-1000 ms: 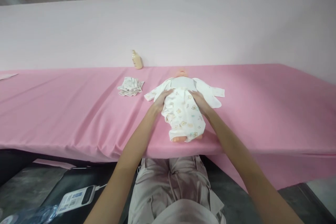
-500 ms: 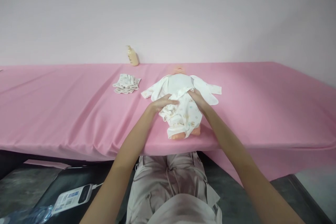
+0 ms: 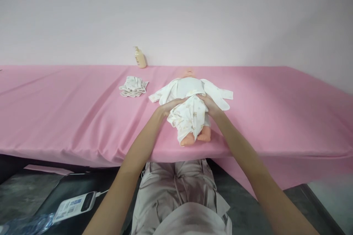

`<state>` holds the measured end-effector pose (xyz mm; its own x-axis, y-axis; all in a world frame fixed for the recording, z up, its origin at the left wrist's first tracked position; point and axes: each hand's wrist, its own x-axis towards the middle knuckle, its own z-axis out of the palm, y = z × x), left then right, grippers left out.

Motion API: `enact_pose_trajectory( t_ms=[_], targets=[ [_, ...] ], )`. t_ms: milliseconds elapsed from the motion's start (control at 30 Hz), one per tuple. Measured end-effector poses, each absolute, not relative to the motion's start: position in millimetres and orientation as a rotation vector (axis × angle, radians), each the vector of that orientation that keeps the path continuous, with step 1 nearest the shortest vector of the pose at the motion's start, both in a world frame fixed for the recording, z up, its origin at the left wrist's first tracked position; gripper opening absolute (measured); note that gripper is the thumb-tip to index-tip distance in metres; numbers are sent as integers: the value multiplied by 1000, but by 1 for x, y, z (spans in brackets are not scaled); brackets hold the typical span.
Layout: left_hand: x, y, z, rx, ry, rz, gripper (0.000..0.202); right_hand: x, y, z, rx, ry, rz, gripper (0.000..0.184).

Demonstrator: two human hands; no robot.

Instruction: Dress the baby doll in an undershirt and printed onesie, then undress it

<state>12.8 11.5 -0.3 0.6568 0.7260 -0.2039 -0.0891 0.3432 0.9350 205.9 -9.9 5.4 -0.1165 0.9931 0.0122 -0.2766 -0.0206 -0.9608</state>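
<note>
On a pink-draped tabletop (image 3: 93,117), the left hand (image 3: 171,106) rests its fingers on the upper left of a printed white garment (image 3: 186,116). The garment lies between the hands, touching both, neither nearer, across the lower body of a doll (image 3: 204,134) whose long axis runs from the person toward the wall (image 3: 176,25). The right hand (image 3: 210,106) meets its upper right edge; whether either hand's fingers grip or merely press cannot be told. Compared with half a second earlier, the doll's right-side leg shows barer.
</note>
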Motion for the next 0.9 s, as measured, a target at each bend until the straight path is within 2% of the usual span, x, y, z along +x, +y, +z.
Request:
enact_pose_trajectory(
  t_ms=[67, 167, 333, 467, 633, 733, 900],
  targets=[
    [8, 11, -1, 1161, 756, 542, 40, 208, -10, 5, -981, -1131, 1370, 25],
    [8, 13, -3, 1164, 709, 691, 45, 214, -15, 8, -1053, -1311, 1388, 36],
    [18, 15, -3, 1035, 598, 866, 34, 214, -26, 15, -1127, -1486, 1471, 47],
    [16, 14, -5, 1107, 678, 786, 35, 207, -22, 10, -952, -1301, 1460, 43],
    [9, 13, -7, 1248, 747, 656, 53, 203, -14, 2, -939, -1215, 1335, 40],
    [13, 12, -4, 1162, 632, 809, 47, 205, -18, 5, -1003, -1257, 1317, 41],
    [22, 12, 1, 964, 569, 971, 31, 207, -27, 12, -970, -1333, 1521, 45]
  ],
)
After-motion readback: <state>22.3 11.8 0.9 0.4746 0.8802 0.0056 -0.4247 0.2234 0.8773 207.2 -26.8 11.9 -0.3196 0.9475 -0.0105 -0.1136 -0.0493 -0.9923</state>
